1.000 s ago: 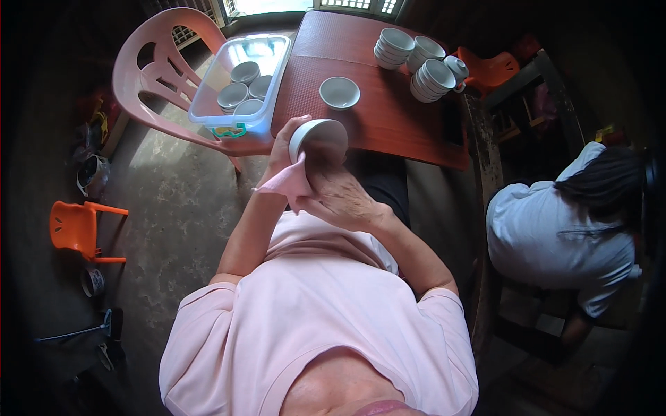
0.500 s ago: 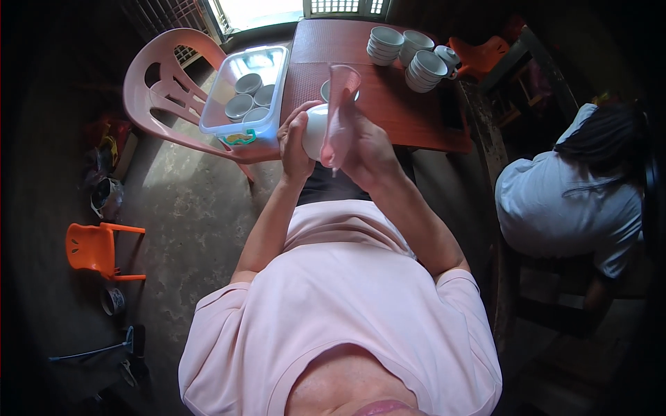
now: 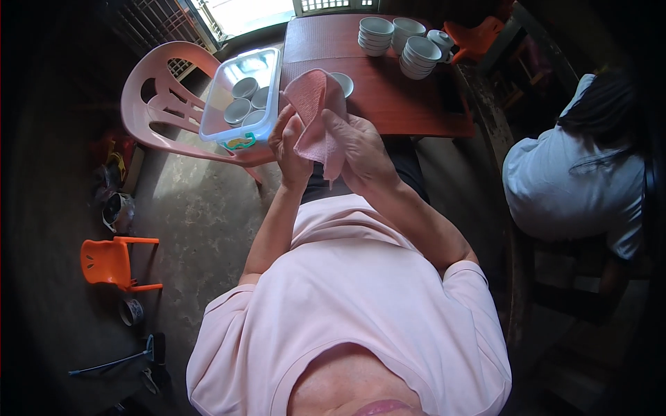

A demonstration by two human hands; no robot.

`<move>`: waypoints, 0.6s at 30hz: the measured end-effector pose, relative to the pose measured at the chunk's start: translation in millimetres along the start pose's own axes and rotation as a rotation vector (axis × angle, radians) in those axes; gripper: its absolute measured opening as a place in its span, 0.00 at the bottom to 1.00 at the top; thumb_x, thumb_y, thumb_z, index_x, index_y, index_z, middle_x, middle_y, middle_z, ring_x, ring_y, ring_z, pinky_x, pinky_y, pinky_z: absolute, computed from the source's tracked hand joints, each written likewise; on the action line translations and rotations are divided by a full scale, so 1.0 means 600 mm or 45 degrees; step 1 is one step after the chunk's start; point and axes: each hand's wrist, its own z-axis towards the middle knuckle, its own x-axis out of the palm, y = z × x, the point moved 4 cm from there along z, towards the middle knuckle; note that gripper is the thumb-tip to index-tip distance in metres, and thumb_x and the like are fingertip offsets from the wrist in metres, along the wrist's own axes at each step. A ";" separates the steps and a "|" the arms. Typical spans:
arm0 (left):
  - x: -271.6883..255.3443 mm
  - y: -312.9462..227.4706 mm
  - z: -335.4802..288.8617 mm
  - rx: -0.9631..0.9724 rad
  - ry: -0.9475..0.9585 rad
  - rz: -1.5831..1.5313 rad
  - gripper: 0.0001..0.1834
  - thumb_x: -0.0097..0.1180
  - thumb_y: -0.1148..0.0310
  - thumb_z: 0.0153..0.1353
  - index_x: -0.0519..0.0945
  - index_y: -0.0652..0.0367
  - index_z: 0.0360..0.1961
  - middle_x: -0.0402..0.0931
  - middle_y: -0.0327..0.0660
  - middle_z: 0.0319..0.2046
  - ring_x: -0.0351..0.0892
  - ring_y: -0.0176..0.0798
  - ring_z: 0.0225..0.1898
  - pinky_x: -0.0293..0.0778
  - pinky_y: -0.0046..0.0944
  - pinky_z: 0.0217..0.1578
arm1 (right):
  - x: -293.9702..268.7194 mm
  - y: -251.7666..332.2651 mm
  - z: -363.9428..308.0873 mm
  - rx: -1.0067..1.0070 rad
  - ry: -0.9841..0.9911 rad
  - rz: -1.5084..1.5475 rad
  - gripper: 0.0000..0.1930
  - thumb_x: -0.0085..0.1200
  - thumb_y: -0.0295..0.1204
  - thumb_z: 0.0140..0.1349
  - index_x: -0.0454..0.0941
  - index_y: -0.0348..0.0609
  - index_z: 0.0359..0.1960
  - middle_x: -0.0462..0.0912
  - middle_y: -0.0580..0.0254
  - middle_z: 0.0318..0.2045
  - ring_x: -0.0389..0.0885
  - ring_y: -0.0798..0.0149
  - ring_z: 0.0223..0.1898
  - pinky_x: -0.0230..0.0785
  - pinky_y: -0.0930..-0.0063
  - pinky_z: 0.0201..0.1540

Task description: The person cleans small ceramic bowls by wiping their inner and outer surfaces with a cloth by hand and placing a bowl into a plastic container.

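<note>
My right hand (image 3: 365, 150) grips a pink cloth (image 3: 312, 104), its thumb pressed on the fabric. The cloth spreads over what my left hand (image 3: 290, 149) holds, a white bowl seen half a second ago; now the fabric hides it. My left fingers are curled at the cloth's left side. Just behind the cloth a single white bowl (image 3: 343, 84) rests on the red table (image 3: 388, 104). Left of my hands, a clear plastic bin (image 3: 269, 90) contains several bowls (image 3: 238, 111).
Stacked white bowls (image 3: 420, 55) and a lidded white pot (image 3: 440, 40) stand at the table's far right. A pink plastic chair (image 3: 149, 104) is beside the bin. An orange child's chair (image 3: 107, 262) stands on the floor at left. Another person in a white shirt (image 3: 562, 184) sits at right.
The cloth has swung left and opened out over the bowl, which was visible in my left hand before. My right hand turned with it. The whole view has shifted slightly.
</note>
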 end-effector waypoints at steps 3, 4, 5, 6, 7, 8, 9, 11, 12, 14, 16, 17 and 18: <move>0.012 -0.038 0.003 0.241 0.172 0.426 0.22 0.46 0.60 0.65 0.69 0.64 0.54 0.72 0.46 0.50 0.75 0.40 0.47 0.73 0.39 0.48 | -0.026 -0.020 -0.004 -0.345 0.084 -0.829 0.14 0.49 0.35 0.66 0.75 0.33 0.40 0.82 0.55 0.30 0.82 0.66 0.31 0.71 0.76 0.32; 0.013 -0.050 0.007 0.342 0.224 0.603 0.23 0.46 0.59 0.66 0.67 0.64 0.56 0.70 0.48 0.53 0.74 0.42 0.49 0.72 0.41 0.51 | -0.018 -0.017 -0.019 -0.494 0.104 -1.290 0.11 0.52 0.30 0.63 0.74 0.33 0.41 0.81 0.48 0.30 0.82 0.57 0.31 0.73 0.72 0.32; 0.031 -0.057 0.018 -0.137 0.336 -0.075 0.22 0.45 0.60 0.66 0.67 0.65 0.55 0.71 0.49 0.52 0.75 0.42 0.48 0.73 0.41 0.51 | -0.019 -0.023 -0.029 -0.846 0.227 -1.554 0.11 0.53 0.27 0.61 0.73 0.33 0.42 0.80 0.46 0.32 0.82 0.53 0.32 0.74 0.69 0.34; 0.053 -0.054 0.015 -0.619 0.425 -0.758 0.21 0.43 0.61 0.67 0.68 0.66 0.54 0.71 0.50 0.51 0.75 0.42 0.48 0.73 0.41 0.50 | -0.028 -0.038 -0.038 -1.204 0.352 -1.807 0.12 0.54 0.25 0.59 0.73 0.33 0.43 0.79 0.45 0.33 0.82 0.50 0.33 0.75 0.66 0.35; 0.057 -0.060 0.015 -0.528 0.426 -0.590 0.21 0.43 0.61 0.66 0.68 0.66 0.53 0.72 0.50 0.49 0.76 0.41 0.47 0.74 0.39 0.49 | -0.036 -0.037 -0.035 -1.349 0.482 -1.875 0.13 0.54 0.23 0.57 0.73 0.33 0.44 0.79 0.45 0.34 0.81 0.49 0.33 0.75 0.64 0.36; 0.061 -0.060 0.014 -0.442 0.415 -0.415 0.21 0.42 0.60 0.65 0.69 0.66 0.52 0.73 0.50 0.47 0.76 0.40 0.45 0.74 0.38 0.47 | -0.051 -0.032 -0.027 -1.494 0.617 -1.941 0.15 0.54 0.21 0.56 0.72 0.33 0.45 0.78 0.46 0.35 0.81 0.48 0.34 0.75 0.61 0.38; 0.065 -0.061 0.015 -0.365 0.400 -0.239 0.21 0.42 0.60 0.65 0.70 0.67 0.50 0.74 0.50 0.45 0.77 0.39 0.44 0.75 0.36 0.46 | -0.063 -0.030 -0.021 -1.551 0.579 -1.967 0.14 0.55 0.25 0.58 0.72 0.34 0.46 0.78 0.45 0.37 0.81 0.47 0.36 0.75 0.62 0.40; 0.083 -0.066 0.005 -0.511 0.310 -0.349 0.21 0.47 0.59 0.61 0.74 0.66 0.47 0.78 0.48 0.40 0.78 0.36 0.42 0.75 0.34 0.44 | -0.062 -0.034 -0.038 -1.171 0.412 -1.810 0.15 0.56 0.29 0.59 0.73 0.34 0.45 0.78 0.44 0.36 0.81 0.50 0.36 0.75 0.65 0.41; 0.074 -0.047 0.006 -0.434 0.297 -0.296 0.21 0.46 0.60 0.61 0.75 0.67 0.46 0.78 0.45 0.38 0.78 0.35 0.39 0.74 0.33 0.43 | -0.064 -0.026 -0.032 -0.747 0.328 -1.542 0.17 0.56 0.34 0.60 0.73 0.33 0.44 0.79 0.45 0.34 0.82 0.55 0.35 0.74 0.68 0.41; 0.051 -0.023 0.003 -0.062 0.354 0.040 0.19 0.47 0.63 0.60 0.76 0.69 0.44 0.76 0.44 0.42 0.76 0.34 0.41 0.72 0.32 0.44 | -0.064 -0.021 -0.021 -0.189 0.080 -0.475 0.17 0.53 0.37 0.64 0.74 0.32 0.43 0.81 0.54 0.30 0.81 0.69 0.32 0.74 0.75 0.37; 0.063 -0.038 -0.006 0.265 0.328 0.456 0.18 0.50 0.65 0.59 0.76 0.69 0.45 0.70 0.46 0.53 0.72 0.34 0.49 0.68 0.31 0.49 | -0.055 0.018 0.004 0.063 0.125 0.049 0.13 0.54 0.32 0.63 0.75 0.33 0.41 0.80 0.64 0.33 0.80 0.73 0.30 0.74 0.78 0.34; 0.057 -0.029 0.001 0.176 0.335 0.469 0.20 0.51 0.63 0.59 0.75 0.67 0.48 0.67 0.47 0.55 0.69 0.36 0.53 0.66 0.34 0.52 | -0.066 0.017 0.014 0.041 0.113 0.023 0.11 0.53 0.31 0.63 0.75 0.35 0.40 0.80 0.63 0.32 0.80 0.72 0.30 0.75 0.80 0.34; 0.047 -0.021 0.007 0.085 0.343 0.486 0.22 0.53 0.62 0.59 0.74 0.66 0.50 0.64 0.48 0.58 0.66 0.38 0.57 0.64 0.36 0.55 | -0.071 0.013 0.019 0.042 0.126 0.017 0.11 0.53 0.31 0.63 0.75 0.35 0.40 0.80 0.63 0.32 0.80 0.72 0.30 0.75 0.80 0.34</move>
